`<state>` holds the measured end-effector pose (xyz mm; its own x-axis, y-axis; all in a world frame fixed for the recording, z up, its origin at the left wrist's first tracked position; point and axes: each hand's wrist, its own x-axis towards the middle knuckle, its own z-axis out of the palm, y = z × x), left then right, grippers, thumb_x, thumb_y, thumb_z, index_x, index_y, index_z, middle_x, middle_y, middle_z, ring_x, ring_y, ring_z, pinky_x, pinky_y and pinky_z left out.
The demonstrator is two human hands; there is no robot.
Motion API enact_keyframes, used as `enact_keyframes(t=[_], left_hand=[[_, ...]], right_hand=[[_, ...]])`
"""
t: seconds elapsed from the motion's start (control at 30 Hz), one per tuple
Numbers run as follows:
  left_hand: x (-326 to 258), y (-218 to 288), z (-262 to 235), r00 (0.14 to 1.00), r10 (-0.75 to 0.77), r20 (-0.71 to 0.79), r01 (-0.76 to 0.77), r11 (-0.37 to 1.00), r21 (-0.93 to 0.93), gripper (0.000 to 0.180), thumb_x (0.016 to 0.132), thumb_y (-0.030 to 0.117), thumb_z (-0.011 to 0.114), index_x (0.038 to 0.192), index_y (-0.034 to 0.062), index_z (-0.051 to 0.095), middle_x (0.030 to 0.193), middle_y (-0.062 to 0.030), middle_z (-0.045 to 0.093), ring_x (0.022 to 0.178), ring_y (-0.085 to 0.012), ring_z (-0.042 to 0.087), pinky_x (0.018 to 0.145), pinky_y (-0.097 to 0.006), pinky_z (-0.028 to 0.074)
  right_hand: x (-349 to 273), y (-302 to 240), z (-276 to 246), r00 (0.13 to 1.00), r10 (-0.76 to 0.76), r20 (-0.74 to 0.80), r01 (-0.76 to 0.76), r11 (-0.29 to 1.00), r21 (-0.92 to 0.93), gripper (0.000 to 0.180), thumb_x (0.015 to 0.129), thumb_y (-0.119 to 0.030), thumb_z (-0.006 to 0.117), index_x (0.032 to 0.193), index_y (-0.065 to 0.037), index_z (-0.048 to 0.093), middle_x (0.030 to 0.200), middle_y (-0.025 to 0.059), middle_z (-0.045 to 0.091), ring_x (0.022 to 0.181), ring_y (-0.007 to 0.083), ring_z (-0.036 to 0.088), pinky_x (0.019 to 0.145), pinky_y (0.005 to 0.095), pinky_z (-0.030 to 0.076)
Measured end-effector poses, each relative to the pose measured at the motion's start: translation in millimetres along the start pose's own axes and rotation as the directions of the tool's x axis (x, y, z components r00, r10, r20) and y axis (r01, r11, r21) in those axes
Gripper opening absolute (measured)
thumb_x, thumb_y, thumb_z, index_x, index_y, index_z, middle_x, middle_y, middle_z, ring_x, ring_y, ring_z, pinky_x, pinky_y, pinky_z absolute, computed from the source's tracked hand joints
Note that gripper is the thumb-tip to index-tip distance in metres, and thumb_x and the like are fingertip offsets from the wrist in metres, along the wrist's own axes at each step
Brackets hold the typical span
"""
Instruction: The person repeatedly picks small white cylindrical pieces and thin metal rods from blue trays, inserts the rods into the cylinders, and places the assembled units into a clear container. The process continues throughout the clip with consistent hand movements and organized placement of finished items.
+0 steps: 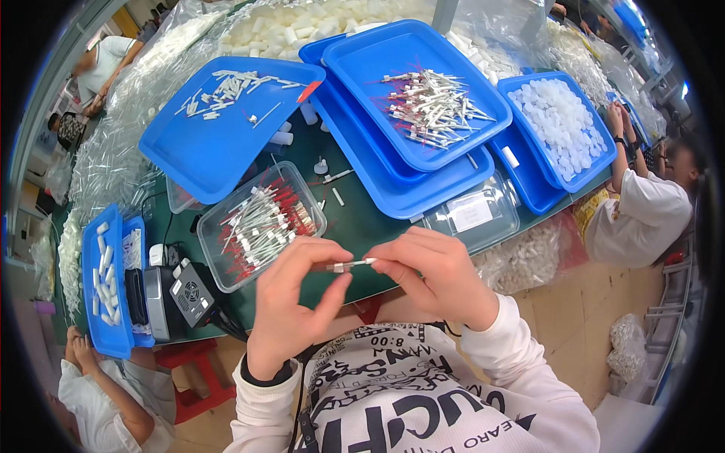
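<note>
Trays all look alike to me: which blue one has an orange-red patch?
The tray beyond the left hand, with scattered white sticks: its right corner bears the patch; no other tray shows one.

Workshop: blue trays (pixel 181 155) of small parts (pixel 434 106), green bench (pixel 359 223), co-workers (pixel 638 211).

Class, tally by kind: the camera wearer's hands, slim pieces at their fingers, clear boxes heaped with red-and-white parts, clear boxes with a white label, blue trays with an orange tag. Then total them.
Left hand and right hand: 2
Slim piece: 1
Heaped clear box: 1
Labelled clear box: 1
Tagged blue tray: 1
Total: 6
</note>
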<state>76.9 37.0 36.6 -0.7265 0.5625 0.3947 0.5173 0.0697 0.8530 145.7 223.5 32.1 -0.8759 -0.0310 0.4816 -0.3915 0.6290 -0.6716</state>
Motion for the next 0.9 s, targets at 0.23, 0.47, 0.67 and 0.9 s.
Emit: enact_keyframes(t=[0.23, 0.47, 0.67, 0.9], left_hand=[[1, 7, -7, 0.985, 0.174, -0.007, -0.163, 0.938, 0.307, 0.015, 0.073, -0.008, 0.068, 0.086, -0.0016, 0.065, 0.079, -0.0105, 0.065, 0.069, -0.0215, 0.062, 0.064, -0.028, 0.048], [-3, 5, -10, 0.984, 0.176, 0.02, -0.175, 0.956, 0.237, 0.016, 0.072, -0.001, 0.075, 0.086, 0.0012, 0.068, 0.073, -0.008, 0.063, 0.063, -0.0213, 0.059, 0.054, -0.03, 0.045], [0, 12, -15, 0.979, 0.19, 0.067, -0.201, 0.954, 0.224, 0.015, 0.069, 0.0, 0.077, 0.081, 0.001, 0.068, 0.069, -0.0078, 0.062, 0.059, -0.021, 0.058, 0.052, -0.03, 0.045], [-2, 10, -13, 0.96, 0.273, 0.065, -0.281, 0.923, 0.262, 0.018, 0.068, 0.002, 0.078, 0.082, -0.0008, 0.068, 0.068, -0.0081, 0.061, 0.059, -0.022, 0.059, 0.052, -0.031, 0.045]], right_hand=[[2, -7, 1, 0.999, 0.014, -0.033, -0.012, 0.999, 0.036, 0.01, 0.08, -0.006, 0.068, 0.088, -0.005, 0.064, 0.075, 0.0047, 0.063, 0.066, 0.0216, 0.06, 0.057, 0.0313, 0.049], [4, -9, 1, 0.973, -0.185, -0.141, 0.176, 0.982, -0.074, 0.011, 0.074, -0.003, 0.07, 0.082, -0.007, 0.064, 0.076, 0.0011, 0.064, 0.065, 0.0177, 0.06, 0.054, 0.029, 0.048], [4, -6, 2, 0.962, -0.25, -0.109, 0.243, 0.968, -0.066, 0.014, 0.071, -0.008, 0.075, 0.081, -0.008, 0.065, 0.071, -0.0007, 0.062, 0.063, 0.0158, 0.059, 0.052, 0.0283, 0.047], [6, -5, 3, 0.974, -0.205, -0.094, 0.205, 0.979, -0.01, 0.013, 0.071, -0.013, 0.077, 0.08, -0.01, 0.068, 0.067, -0.001, 0.061, 0.061, 0.0161, 0.059, 0.053, 0.0286, 0.046]])
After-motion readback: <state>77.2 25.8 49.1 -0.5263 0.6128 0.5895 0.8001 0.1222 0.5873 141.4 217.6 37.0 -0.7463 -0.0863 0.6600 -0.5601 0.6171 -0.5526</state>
